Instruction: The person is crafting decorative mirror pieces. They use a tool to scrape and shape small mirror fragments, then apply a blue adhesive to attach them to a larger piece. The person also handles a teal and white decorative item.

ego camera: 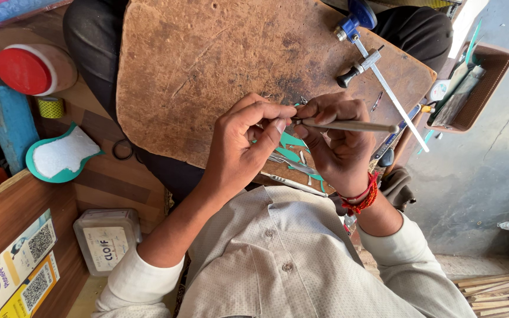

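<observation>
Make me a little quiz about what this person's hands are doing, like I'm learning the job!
1. True or false: the right hand holds a thin metal tool.
2. What colour are the small cut pieces lying under the hands? A red, B teal green, C yellow.
3. Fill in: the ____ hand pinches finger and thumb together at the tool's tip.

Key: 1 true; 2 B; 3 left.
</observation>
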